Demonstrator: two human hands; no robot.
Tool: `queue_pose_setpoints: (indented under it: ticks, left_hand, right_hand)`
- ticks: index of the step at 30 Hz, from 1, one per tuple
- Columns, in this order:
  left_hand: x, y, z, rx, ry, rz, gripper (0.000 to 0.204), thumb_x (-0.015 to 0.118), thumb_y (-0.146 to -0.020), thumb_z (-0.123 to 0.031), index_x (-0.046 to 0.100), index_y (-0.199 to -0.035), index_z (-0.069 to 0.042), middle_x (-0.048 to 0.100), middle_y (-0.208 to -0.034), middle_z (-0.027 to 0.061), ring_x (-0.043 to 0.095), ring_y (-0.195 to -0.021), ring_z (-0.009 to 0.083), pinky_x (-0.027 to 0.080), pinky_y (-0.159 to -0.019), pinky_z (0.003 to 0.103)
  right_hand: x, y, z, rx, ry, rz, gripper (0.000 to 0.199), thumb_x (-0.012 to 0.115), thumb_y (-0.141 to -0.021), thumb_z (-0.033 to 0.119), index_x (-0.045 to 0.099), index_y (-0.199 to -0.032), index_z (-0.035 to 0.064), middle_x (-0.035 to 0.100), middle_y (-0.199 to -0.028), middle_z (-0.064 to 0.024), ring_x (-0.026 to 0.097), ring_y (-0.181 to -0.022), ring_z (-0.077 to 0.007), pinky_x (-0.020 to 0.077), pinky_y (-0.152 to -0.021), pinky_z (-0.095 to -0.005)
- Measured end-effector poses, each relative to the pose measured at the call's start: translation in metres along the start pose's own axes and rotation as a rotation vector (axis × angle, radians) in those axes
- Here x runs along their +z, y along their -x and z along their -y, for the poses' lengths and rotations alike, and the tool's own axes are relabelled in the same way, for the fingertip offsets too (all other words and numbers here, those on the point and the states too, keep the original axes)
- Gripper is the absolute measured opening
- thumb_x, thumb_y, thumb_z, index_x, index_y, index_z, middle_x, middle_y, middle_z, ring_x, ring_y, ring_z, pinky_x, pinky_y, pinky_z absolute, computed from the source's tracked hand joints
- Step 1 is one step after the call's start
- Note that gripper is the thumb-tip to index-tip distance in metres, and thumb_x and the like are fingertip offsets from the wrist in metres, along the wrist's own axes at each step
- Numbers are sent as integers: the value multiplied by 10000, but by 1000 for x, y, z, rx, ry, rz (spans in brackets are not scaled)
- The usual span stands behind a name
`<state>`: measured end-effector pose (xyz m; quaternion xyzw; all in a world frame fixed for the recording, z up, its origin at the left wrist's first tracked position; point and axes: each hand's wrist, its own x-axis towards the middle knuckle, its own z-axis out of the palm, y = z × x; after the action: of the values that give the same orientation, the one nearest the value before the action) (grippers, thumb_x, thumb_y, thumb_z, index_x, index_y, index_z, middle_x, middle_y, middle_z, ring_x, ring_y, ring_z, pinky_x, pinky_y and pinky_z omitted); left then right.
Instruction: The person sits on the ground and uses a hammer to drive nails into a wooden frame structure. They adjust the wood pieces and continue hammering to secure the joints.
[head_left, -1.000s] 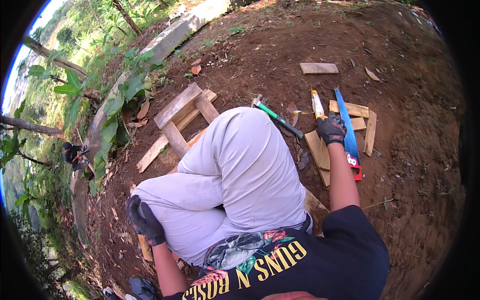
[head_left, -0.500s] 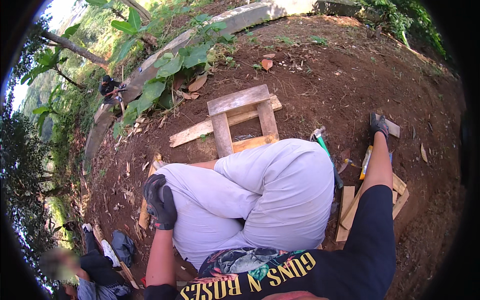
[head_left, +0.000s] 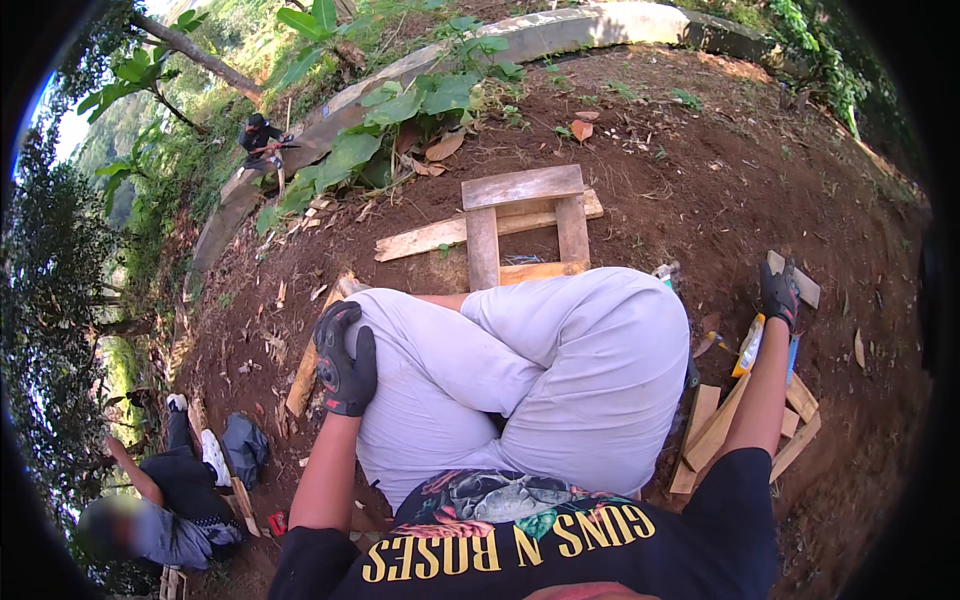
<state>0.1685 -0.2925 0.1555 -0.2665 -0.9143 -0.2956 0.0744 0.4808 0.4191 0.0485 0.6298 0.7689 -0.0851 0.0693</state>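
My left hand [head_left: 346,362], in a dark glove, rests on my bent left knee with its fingers apart and nothing in it. Out to the right, my gloved right hand [head_left: 780,293] reaches down to a small flat wood block [head_left: 804,287] on the soil. Its fingers stretch over the block's left end; no lifting shows. A wooden frame [head_left: 484,245] of joined boards lies ahead of my legs, over a long pale plank [head_left: 420,243]. Beside my right knee shows a hammer's head [head_left: 668,270], its handle mostly hidden by my leg.
Cut wood pieces [head_left: 707,437] lie near my right forearm, by a yellow-and-white packet [head_left: 749,343]. One person [head_left: 185,500] sits at lower left near a dark bag [head_left: 245,447]; another [head_left: 260,143] is by the curved concrete edging [head_left: 400,72]. Large-leaved plants [head_left: 400,110] grow there.
The whole view has shifted as my head moved. My right hand has moved slightly against the wood block, its fingers now more spread. My left hand stays on the knee.
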Motion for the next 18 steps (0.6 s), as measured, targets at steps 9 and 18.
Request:
queue_pose_setpoints:
  ticks: [9, 18]
  left_hand:
    - [8, 55, 201, -121, 8, 282, 385, 611, -1061, -197, 660, -1394, -10, 734, -1355, 147, 688, -1252, 291, 541, -1055, 414]
    - [109, 77, 167, -223, 249, 938, 391, 635, -1031, -206, 680, -1372, -19, 739, -1336, 169, 702, -1227, 310, 550, -1037, 422]
  right_hand:
    - [77, 269, -35, -91, -834, 736, 381, 754, -951, 420, 797, -974, 42, 777, -849, -102, 751, -793, -199, 590, -748, -365]
    - [87, 339, -69, -1350, -135, 533, 444, 775, -901, 328, 738, -1274, 90, 761, -1249, -220, 739, -1099, -421, 592, -958, -485]
